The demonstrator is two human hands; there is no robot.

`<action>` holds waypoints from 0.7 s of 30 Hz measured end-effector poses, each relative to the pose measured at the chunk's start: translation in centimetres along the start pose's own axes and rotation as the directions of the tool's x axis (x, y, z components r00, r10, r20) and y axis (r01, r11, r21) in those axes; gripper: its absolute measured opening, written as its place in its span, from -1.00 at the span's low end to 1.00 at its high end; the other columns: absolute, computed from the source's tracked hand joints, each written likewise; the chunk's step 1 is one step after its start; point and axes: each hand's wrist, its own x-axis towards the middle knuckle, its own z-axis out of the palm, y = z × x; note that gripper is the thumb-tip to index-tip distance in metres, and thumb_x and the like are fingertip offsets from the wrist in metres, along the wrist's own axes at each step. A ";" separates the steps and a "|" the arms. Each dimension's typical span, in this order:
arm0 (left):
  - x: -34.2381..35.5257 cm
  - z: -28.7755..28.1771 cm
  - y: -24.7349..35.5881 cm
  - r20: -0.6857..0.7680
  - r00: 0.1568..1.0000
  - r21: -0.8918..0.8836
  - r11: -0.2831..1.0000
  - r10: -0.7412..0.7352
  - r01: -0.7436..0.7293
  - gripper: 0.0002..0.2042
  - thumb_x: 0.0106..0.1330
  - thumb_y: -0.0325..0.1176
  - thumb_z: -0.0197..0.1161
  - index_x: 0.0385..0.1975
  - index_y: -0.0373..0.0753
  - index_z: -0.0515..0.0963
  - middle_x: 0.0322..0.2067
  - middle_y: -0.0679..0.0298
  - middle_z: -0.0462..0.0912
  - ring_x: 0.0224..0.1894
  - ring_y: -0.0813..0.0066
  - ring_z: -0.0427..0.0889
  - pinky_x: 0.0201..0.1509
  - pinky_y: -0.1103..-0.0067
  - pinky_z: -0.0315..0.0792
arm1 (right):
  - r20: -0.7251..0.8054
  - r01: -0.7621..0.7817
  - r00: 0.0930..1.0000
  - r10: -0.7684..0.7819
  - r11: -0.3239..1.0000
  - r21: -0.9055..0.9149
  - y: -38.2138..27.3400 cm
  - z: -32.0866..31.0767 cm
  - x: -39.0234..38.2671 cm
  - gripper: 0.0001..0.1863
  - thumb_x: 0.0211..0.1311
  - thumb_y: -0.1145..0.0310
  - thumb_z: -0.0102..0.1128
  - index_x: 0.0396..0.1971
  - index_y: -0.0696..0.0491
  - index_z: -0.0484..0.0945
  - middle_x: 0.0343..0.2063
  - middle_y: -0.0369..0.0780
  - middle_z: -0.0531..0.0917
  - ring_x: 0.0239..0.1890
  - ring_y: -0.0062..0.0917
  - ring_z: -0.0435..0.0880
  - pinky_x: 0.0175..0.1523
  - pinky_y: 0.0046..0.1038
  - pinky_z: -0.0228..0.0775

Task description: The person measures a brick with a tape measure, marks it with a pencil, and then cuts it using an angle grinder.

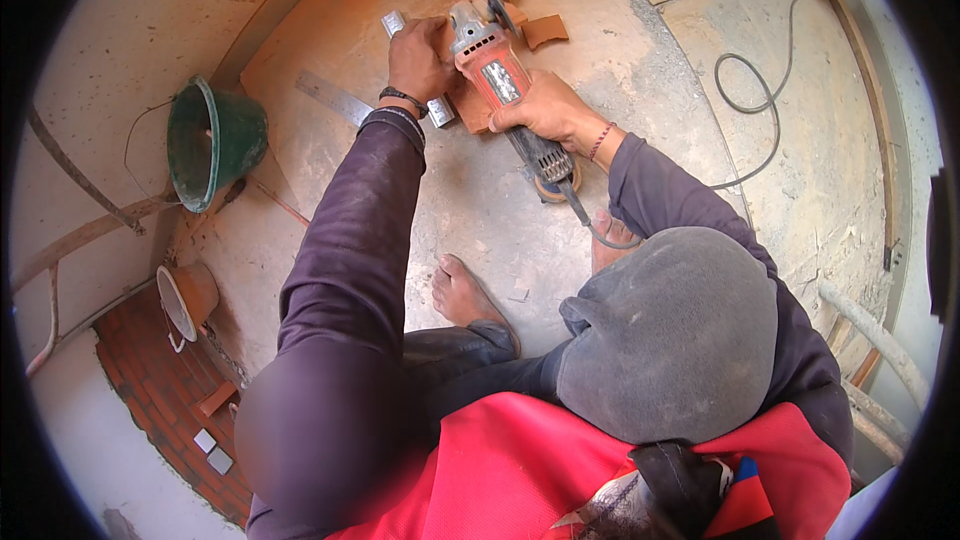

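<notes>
My right hand (pixel 550 108) is wrapped round the red and grey body of an angle grinder (pixel 497 72). The grinder's cutting disc (pixel 494 4) points away from me, close to some orange tile pieces. Under my left hand (pixel 417 56) runs a silver metal bar (pixel 441 112), with its two ends showing past the hand. The left fingers are curled over the bar, and their tips are partly hidden. Next to the bar, an orange tile (pixel 470 108) lies on the floor beneath the grinder, mostly covered by it.
Several orange tile pieces (pixel 545 31) lie beyond the grinder. A metal ruler (pixel 335 98) is left of my left wrist. A green bucket (pixel 205 145) and an orange bucket (pixel 188 298) stand at the left. The power cord (pixel 722 90) loops at the right. My bare feet (pixel 462 290) are near the work.
</notes>
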 end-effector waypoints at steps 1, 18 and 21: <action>0.0 -0.1 -0.1 0.000 1.000 0.007 1.000 0.000 0.000 -0.53 -0.04 -0.35 0.46 -0.05 -0.29 0.62 -0.11 -0.01 0.65 -0.03 0.01 0.63 0.13 0.32 0.49 | 0.007 0.002 1.000 -0.002 1.000 0.013 -0.1 0.0 -0.1 -0.54 -0.29 0.22 0.57 -0.38 0.23 0.68 -0.45 -0.11 0.71 -0.42 -0.41 0.68 -0.23 -0.41 0.49; -0.1 -0.7 1.2 -0.006 0.999 0.016 0.999 -0.038 0.038 -0.60 0.03 -0.34 0.39 -0.07 -0.28 0.63 -0.18 -0.03 0.67 -0.06 -0.02 0.62 0.07 0.28 0.49 | -0.008 0.006 1.000 -0.006 0.997 0.078 -0.7 0.1 1.8 -0.46 -0.30 0.21 0.55 -0.36 0.34 0.64 -0.43 -0.04 0.70 -0.45 -0.38 0.69 -0.30 -0.37 0.51; -0.1 -0.8 1.1 -0.009 0.999 0.026 0.999 -0.031 0.031 -0.63 0.05 -0.34 0.36 -0.10 -0.29 0.63 -0.20 -0.04 0.67 -0.07 -0.04 0.62 0.07 0.25 0.48 | 0.020 0.001 1.000 -0.003 0.995 0.099 -0.9 0.0 2.7 -0.45 -0.31 0.22 0.55 -0.35 0.36 0.64 -0.43 -0.03 0.70 -0.45 -0.37 0.69 -0.33 -0.36 0.52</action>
